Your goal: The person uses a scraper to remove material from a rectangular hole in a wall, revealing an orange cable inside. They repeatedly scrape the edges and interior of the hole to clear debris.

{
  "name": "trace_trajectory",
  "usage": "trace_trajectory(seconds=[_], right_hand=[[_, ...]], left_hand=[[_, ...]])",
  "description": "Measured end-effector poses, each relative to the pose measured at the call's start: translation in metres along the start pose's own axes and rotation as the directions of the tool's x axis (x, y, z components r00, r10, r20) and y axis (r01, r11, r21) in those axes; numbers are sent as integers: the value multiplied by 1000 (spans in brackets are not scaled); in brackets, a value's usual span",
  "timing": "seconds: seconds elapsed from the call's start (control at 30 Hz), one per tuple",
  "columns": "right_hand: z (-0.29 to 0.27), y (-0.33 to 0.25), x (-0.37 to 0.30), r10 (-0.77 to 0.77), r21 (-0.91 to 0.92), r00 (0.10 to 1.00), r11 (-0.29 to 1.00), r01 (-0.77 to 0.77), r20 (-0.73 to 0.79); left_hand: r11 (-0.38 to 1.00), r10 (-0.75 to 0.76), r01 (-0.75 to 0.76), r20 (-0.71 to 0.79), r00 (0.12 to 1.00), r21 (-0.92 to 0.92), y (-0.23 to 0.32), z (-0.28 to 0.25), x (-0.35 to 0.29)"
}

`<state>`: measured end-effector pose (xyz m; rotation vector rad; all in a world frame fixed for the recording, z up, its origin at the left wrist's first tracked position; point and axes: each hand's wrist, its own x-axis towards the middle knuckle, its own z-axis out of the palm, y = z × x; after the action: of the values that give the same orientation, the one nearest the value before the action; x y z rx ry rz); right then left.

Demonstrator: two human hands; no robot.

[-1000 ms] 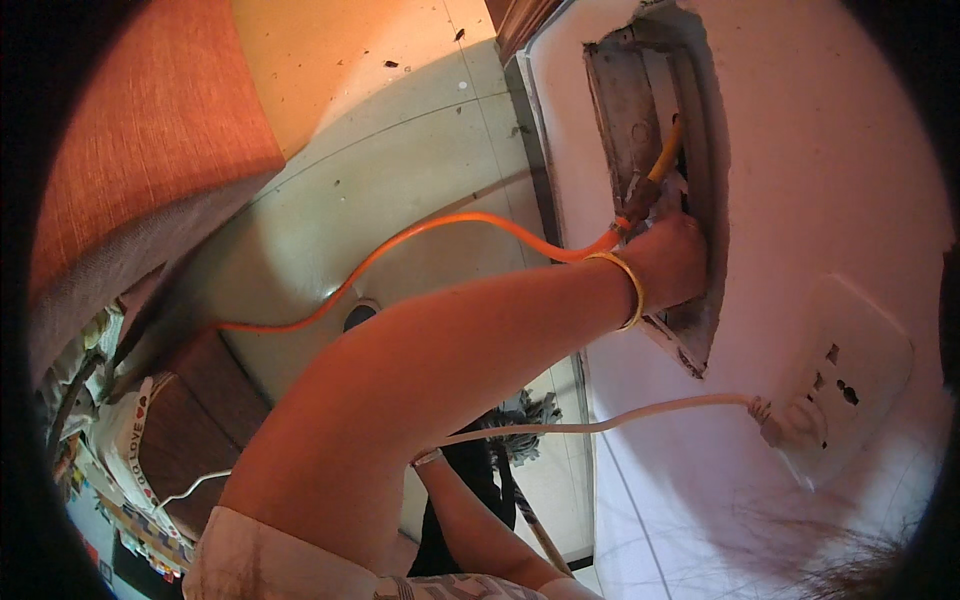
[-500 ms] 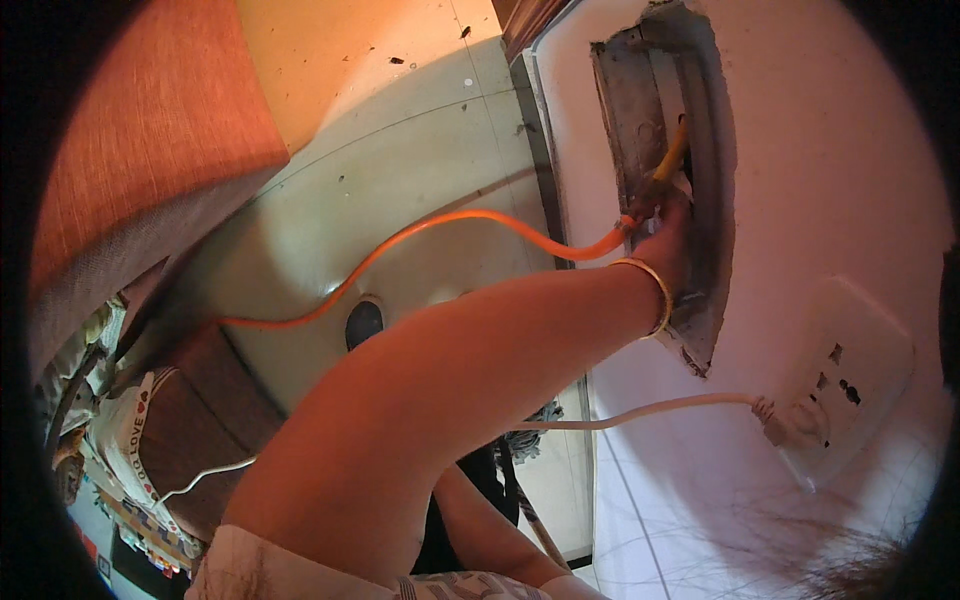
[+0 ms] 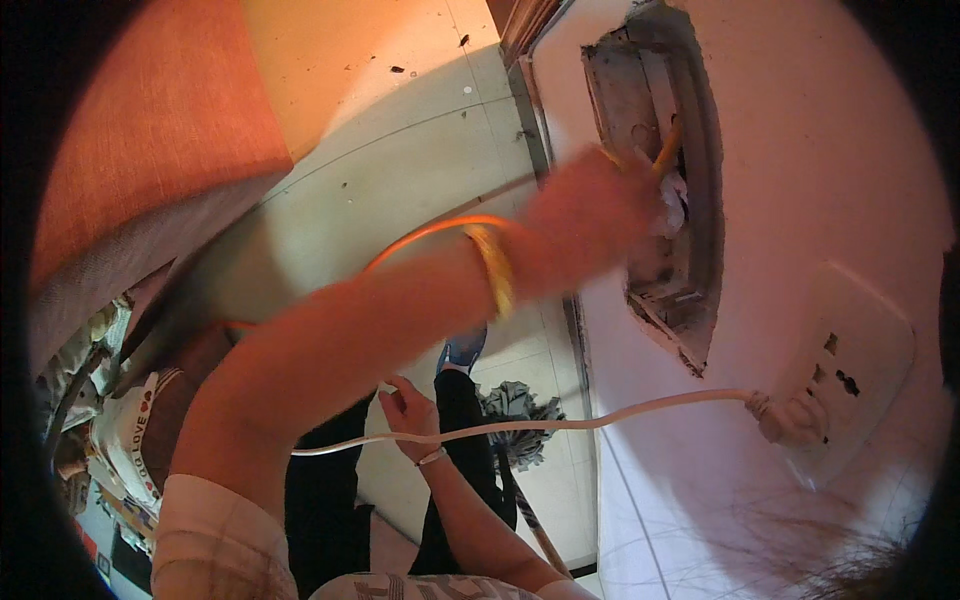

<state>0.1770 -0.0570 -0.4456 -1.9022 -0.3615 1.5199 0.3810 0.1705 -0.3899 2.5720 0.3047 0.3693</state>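
Note:
My left hand (image 3: 600, 215), a yellow bangle (image 3: 493, 270) on its wrist, is smeared by motion at the edge of a rough, long recess (image 3: 700, 250) in the pale wall. Its fingers cannot be made out. Close by, a yellow tube (image 3: 667, 152) and a crumpled whitish piece (image 3: 674, 205) sit inside the recess. An orange hose (image 3: 430, 230) runs behind my left forearm toward that hand; its end is hidden. Lower down, my right hand (image 3: 412, 418) hangs with fingers loosely bent and apart, nothing seen in it. A white cord (image 3: 540, 427) passes across it.
The white cord's plug (image 3: 795, 420) is in a white wall socket (image 3: 850, 370). Orange-brown cloth (image 3: 170, 100) drapes at the upper left. A grey mop head (image 3: 522, 420) lies on the tiled floor (image 3: 400, 170) near my legs. Bags and clutter (image 3: 125, 440) stand at left.
My left hand has drawn back leftward from inside the recess, uncovering the whitish piece. My right hand has come into view below. The white cord shows more of its length.

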Motion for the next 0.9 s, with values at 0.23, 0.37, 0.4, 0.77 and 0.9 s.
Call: trace_trajectory(seconds=[0.23,0.37,0.4,0.77,0.9], right_hand=[[2,2,3,-56,-13,998,998,56,-32],[0,0,2,-36,-8,999,999,36,-10],[-1,0,2,-25,-16,1000,1000,25,-2],[-2,0,3,-31,-3,1000,1000,31,-5],[-2,1,4,-56,-26,998,998,56,-18]], left_hand=[[978,210,-208,-118,971,30,-58,36,-2],[905,416,-417,27,909,79,-69,45,0],[890,453,-452,-4,891,61,-70,45,2],[839,533,-543,163,830,22,-74,53,10],[848,528,-530,77,846,8,-66,58,17]])
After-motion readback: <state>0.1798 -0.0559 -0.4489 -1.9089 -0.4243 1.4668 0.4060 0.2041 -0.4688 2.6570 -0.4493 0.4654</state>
